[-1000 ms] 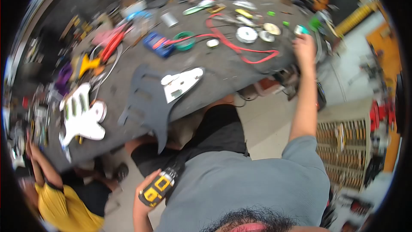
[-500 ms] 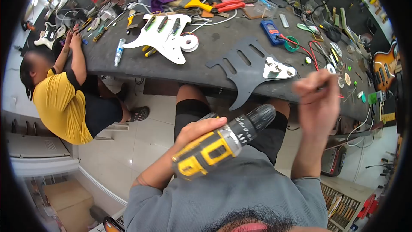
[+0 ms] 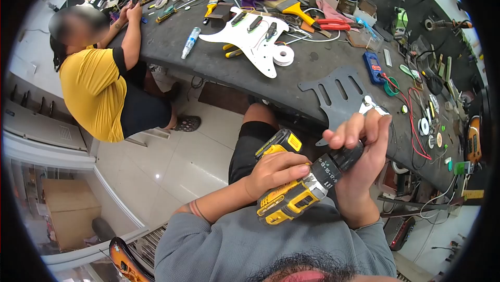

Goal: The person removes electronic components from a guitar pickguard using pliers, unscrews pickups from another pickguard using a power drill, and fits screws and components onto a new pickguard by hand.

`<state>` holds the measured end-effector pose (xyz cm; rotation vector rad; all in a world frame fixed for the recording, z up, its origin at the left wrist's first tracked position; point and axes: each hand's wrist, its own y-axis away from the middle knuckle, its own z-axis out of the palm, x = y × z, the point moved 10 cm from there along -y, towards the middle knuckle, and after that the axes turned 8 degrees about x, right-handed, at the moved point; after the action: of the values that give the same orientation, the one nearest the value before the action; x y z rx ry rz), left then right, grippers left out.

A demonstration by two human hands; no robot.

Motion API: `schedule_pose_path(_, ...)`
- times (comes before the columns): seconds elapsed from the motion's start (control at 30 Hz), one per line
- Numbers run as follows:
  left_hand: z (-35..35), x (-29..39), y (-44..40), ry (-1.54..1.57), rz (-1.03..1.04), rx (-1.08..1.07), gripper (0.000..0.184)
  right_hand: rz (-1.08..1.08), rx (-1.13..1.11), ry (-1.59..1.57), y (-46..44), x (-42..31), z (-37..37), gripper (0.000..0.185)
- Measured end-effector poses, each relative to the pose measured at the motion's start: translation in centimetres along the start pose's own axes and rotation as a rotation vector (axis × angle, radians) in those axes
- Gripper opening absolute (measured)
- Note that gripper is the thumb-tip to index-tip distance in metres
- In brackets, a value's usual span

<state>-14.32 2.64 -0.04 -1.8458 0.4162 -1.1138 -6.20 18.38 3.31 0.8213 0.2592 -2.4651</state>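
My left hand (image 3: 276,175) is wrapped round a yellow and black cordless drill (image 3: 291,203), held in front of my grey shirt with its chuck pointing up and right. At the front of the drill, my right hand (image 3: 362,151) curls its fingers around the black chuck (image 3: 350,158). Whether a bit is between those fingers is hidden. Just beyond, a dark grey guitar pickguard (image 3: 341,106) lies at the bench edge, partly covered by my right hand. Metal control parts (image 3: 371,103) sit on its near end.
A white pickguard (image 3: 247,45) with pickups and a solder spool (image 3: 283,55) lie on the black bench (image 3: 172,52). To the right are a blue multimeter (image 3: 373,67) and red leads (image 3: 414,120). A person in a yellow shirt (image 3: 99,92) sits at left, hands on the bench.
My right hand has come in from the right to the drill's chuck. The drill has shifted right and its battery now shows. The view has swung left.
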Motion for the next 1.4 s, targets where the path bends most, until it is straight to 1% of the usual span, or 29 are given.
schedule_pose_path(0.1,0.2,-0.3,0.1,0.011,0.011,-0.001,0.065,0.004,-0.061,0.054,0.4,0.7,0.4,0.047)
schedule_pose_path(0.13,0.7,-1.7,1.4,0.037,-0.092,-0.057,0.065,-0.005,-0.075,0.058,0.5,0.9,0.0,0.045)
schedule_pose_path(0.17,1.1,-3.1,2.6,0.077,-0.188,-0.084,0.064,0.021,-0.014,0.076,0.6,0.9,-0.2,0.045)
schedule_pose_path(0.23,1.9,-5.6,4.9,0.148,-0.384,-0.124,0.063,0.089,-0.040,0.187,0.7,1.4,-0.7,0.045)
schedule_pose_path(0.3,1.9,-6.1,5.2,0.098,-0.366,-0.128,0.059,0.065,-0.109,0.060,0.6,1.9,-1.5,0.049)
schedule_pose_path(0.33,2.0,-6.1,5.2,0.073,-0.353,-0.146,0.058,0.066,-0.075,0.003,0.4,1.7,-1.6,0.053)
schedule_pose_path(0.4,2.2,-6.0,5.2,0.043,-0.331,-0.191,0.056,0.075,0.002,-0.016,0.0,1.5,-2.5,0.057)
schedule_pose_path(0.43,2.3,-6.3,5.2,0.059,-0.351,-0.216,0.054,0.081,0.041,-0.023,-0.1,1.4,-2.9,0.057)
schedule_pose_path(0.5,2.5,-6.9,5.1,0.111,-0.421,-0.268,0.051,0.070,0.042,0.035,-0.3,0.9,-3.3,0.057)
schedule_pose_path(0.57,2.9,-6.8,4.5,0.129,-0.422,-0.274,0.047,0.067,0.069,0.070,-0.2,0.6,-3.6,0.056)
schedule_pose_path(0.67,2.9,-4.9,2.5,0.029,-0.226,-0.198,0.039,0.072,0.127,0.079,-0.2,0.5,-4.1,0.056)
schedule_pose_path(0.7,3.0,-3.8,1.3,-0.030,-0.134,-0.161,0.037,0.081,0.136,0.077,-0.4,0.5,-4.3,0.055)
schedule_pose_path(0.77,3.1,-2.8,0.5,-0.091,-0.015,-0.101,0.035,0.088,0.143,0.083,-0.5,0.6,-4.8,0.055)
schedule_pose_path(0.83,3.0,-2.5,0.3,-0.097,0.041,-0.055,0.034,0.084,0.139,0.098,-0.6,0.7,-5.2,0.054)
schedule_pose_path(0.87,3.3,-2.5,0.1,-0.140,0.041,-0.109,0.040,0.079,0.149,0.100,-0.6,0.7,-5.4,0.053)
schedule_pose_path(0.9,3.4,-2.3,-0.4,-0.150,0.043,-0.095,0.044,0.077,0.153,0.100,-0.6,0.8,-5.5,0.053)
schedule_pose_path(0.97,3.4,-2.4,0.1,-0.140,0.098,-0.081,0.045,0.074,0.169,0.120,-0.6,0.9,-5.7,0.051)
schedule_pose_path(1.1,3.8,-3.0,0.3,-0.179,0.030,-0.169,0.048,0.043,0.133,0.077,-0.7,1.1,-6.3,0.049)
schedule_pose_path(1.13,3.9,-2.7,-0.1,-0.198,0.046,-0.163,0.051,0.039,0.135,0.079,-0.7,1.2,-6.3,0.049)
schedule_pose_path(1.27,3.8,-3.3,0.6,-0.188,-0.008,-0.170,0.055,0.041,0.135,0.054,-0.8,1.7,-6.3,0.047)
schedule_pose_path(1.4,3.7,-3.6,1.1,-0.169,-0.052,-0.169,0.049,0.051,0.104,0.064,-1.0,1.9,-6.0,0.049)
